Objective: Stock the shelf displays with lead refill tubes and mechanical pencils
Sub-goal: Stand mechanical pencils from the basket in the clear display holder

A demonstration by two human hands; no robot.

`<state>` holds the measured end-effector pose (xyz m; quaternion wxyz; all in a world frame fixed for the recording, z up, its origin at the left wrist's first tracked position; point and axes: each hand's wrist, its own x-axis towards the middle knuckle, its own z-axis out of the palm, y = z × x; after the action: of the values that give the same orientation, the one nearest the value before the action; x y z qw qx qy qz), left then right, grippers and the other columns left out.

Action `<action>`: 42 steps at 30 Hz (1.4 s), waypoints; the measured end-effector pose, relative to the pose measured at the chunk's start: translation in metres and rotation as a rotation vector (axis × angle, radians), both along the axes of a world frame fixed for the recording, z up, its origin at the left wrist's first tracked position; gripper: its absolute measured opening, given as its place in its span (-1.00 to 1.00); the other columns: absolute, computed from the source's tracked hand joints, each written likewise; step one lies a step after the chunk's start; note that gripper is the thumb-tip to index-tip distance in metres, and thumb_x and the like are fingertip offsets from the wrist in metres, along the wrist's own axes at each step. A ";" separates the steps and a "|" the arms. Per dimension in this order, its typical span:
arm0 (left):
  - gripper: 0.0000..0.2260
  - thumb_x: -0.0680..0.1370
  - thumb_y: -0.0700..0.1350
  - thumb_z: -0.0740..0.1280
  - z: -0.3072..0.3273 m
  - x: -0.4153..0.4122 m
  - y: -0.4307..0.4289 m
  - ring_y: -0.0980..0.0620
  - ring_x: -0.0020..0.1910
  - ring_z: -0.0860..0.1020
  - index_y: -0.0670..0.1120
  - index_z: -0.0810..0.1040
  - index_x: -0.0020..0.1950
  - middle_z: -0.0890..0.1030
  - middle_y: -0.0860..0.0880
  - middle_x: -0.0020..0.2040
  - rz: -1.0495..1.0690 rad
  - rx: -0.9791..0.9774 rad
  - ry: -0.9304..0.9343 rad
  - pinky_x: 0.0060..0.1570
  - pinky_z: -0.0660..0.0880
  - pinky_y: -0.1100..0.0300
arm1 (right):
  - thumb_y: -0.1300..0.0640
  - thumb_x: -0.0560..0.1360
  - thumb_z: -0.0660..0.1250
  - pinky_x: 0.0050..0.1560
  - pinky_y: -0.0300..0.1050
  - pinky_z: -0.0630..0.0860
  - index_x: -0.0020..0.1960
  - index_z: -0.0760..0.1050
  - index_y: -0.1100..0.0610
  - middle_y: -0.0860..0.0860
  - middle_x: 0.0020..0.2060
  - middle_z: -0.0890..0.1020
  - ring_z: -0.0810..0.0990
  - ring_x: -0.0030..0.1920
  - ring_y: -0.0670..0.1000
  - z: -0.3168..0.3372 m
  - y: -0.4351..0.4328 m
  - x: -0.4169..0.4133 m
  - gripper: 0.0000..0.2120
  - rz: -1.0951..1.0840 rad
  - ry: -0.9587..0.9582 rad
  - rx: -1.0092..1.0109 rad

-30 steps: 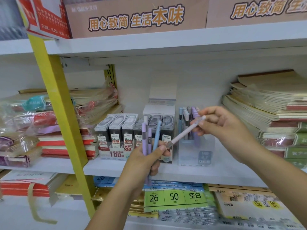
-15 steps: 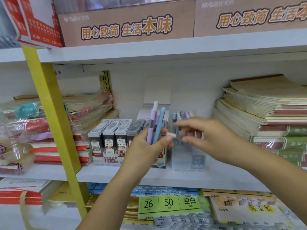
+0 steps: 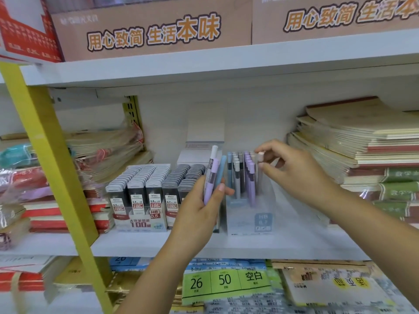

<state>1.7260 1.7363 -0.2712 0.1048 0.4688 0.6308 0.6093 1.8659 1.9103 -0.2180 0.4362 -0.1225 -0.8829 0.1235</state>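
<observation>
Right hand (image 3: 294, 175) fingers (image 3: 272, 147) are pinching a pencil (image 3: 260, 158) just drawn from the bundle (image 3: 213, 175) gripped by left hand (image 3: 199, 211), lowering it into the display (image 3: 249, 223).

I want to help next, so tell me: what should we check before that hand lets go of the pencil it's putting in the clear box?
1. Right hand pinches the pale pencil by its top: ok.
2. Pale pencil upright beside the purple pencils: ok.
3. Its tip seated in the clear display box: cannot tell.
4. Left hand grips the spare pencils: ok.
5. Left hand clear of the lead refill tubes: cannot tell.
</observation>
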 end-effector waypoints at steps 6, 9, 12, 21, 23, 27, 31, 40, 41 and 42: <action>-0.81 0.65 0.07 0.21 -0.006 -0.004 0.000 0.20 -0.50 0.34 0.12 0.60 -0.01 0.45 0.23 -0.49 0.028 -0.021 0.044 -0.47 0.30 0.38 | 0.18 0.48 0.42 -0.18 -0.44 0.40 0.08 0.55 -0.09 -0.21 -0.22 0.63 0.55 -0.16 -0.24 -0.001 -0.002 -0.001 -0.76 -0.022 -0.025 -0.043; -0.82 0.65 0.07 0.22 -0.007 -0.003 0.000 0.18 -0.48 0.34 0.14 0.61 -0.03 0.42 0.21 -0.49 0.026 -0.021 0.027 -0.43 0.32 0.32 | 0.15 0.49 0.41 -0.19 -0.49 0.40 0.09 0.55 -0.12 -0.23 -0.23 0.63 0.56 -0.16 -0.27 0.000 -0.004 -0.001 -0.76 -0.020 -0.022 -0.081; -0.82 0.64 0.08 0.23 -0.007 -0.003 0.000 0.21 -0.47 0.36 0.15 0.61 -0.04 0.44 0.23 -0.49 0.033 -0.026 0.024 -0.38 0.32 0.28 | 0.14 0.49 0.42 -0.23 -0.51 0.37 0.08 0.55 -0.10 -0.21 -0.26 0.63 0.54 -0.21 -0.31 -0.002 -0.005 -0.002 -0.78 -0.024 -0.008 -0.111; -0.81 0.65 0.10 0.22 -0.007 -0.003 -0.001 0.16 -0.47 0.36 0.17 0.61 -0.04 0.43 0.21 -0.49 0.013 -0.032 -0.004 -0.43 0.33 0.29 | 0.21 0.47 0.39 -0.14 -0.42 0.27 -0.01 0.43 -0.17 -0.16 -0.12 0.47 0.36 -0.03 -0.15 -0.013 0.006 -0.013 -0.69 -0.144 -0.091 -0.016; -0.81 0.65 0.09 0.23 -0.005 -0.004 -0.001 0.16 -0.48 0.36 0.17 0.63 -0.04 0.47 0.19 -0.45 -0.015 -0.047 -0.055 -0.44 0.36 0.28 | 0.21 0.47 0.41 -0.08 -0.30 0.26 -0.01 0.45 -0.20 -0.10 -0.09 0.43 0.34 0.01 -0.10 -0.014 0.007 -0.015 -0.69 -0.136 -0.094 -0.088; -0.82 0.64 0.03 0.28 0.002 -0.003 -0.008 0.12 -0.47 0.37 0.21 0.67 -0.05 0.56 -0.15 -0.20 -0.129 -0.037 -0.233 -0.46 0.37 0.30 | 0.05 0.53 0.35 0.02 -0.22 0.27 0.09 0.56 -0.14 -0.10 -0.08 0.42 0.36 0.04 -0.07 -0.006 -0.004 -0.013 -0.83 -0.167 -0.056 -0.128; -0.87 0.63 0.03 0.31 0.007 0.004 -0.012 0.15 -0.45 0.42 0.19 0.66 0.02 0.73 0.00 -0.04 -0.238 -0.033 -0.261 -0.46 0.39 0.30 | 0.06 0.55 0.31 -0.11 -0.48 0.35 0.11 0.61 -0.05 -0.19 -0.07 0.58 0.51 -0.08 -0.23 0.005 -0.043 -0.004 -0.83 0.033 0.075 -0.298; -0.67 0.54 0.13 0.32 0.002 0.008 -0.018 0.11 -0.45 0.46 -0.04 0.59 0.19 0.73 -0.06 -0.09 -0.352 -0.059 -0.376 -0.45 0.40 0.30 | 0.23 0.55 0.30 -0.29 -0.31 0.52 0.01 0.53 0.12 0.05 -0.21 0.72 0.65 -0.26 -0.07 0.011 -0.066 0.005 -0.93 0.329 0.278 -0.836; -0.71 0.58 0.07 0.31 0.000 0.006 -0.020 0.12 -0.48 0.41 -0.08 0.60 0.17 0.73 -0.04 -0.15 -0.347 -0.063 -0.383 -0.49 0.35 0.32 | 0.24 0.56 0.29 -0.30 -0.30 0.54 0.02 0.52 0.13 0.06 -0.20 0.72 0.65 -0.25 -0.04 0.013 -0.063 0.007 -0.93 0.335 0.294 -0.839; -0.79 0.61 0.00 0.31 -0.002 0.004 -0.021 0.14 -0.51 0.36 -0.09 0.62 0.14 0.72 -0.03 -0.20 -0.338 -0.055 -0.389 -0.51 0.31 0.33 | 0.26 0.56 0.28 -0.29 -0.28 0.56 0.03 0.52 0.15 0.06 -0.18 0.72 0.66 -0.24 -0.02 0.013 -0.060 0.010 -0.92 0.345 0.292 -0.839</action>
<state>1.7302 1.7152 -0.2736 0.3372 0.4383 0.5279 0.6446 1.8764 1.8499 -0.2048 0.4417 -0.1210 -0.6938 0.5558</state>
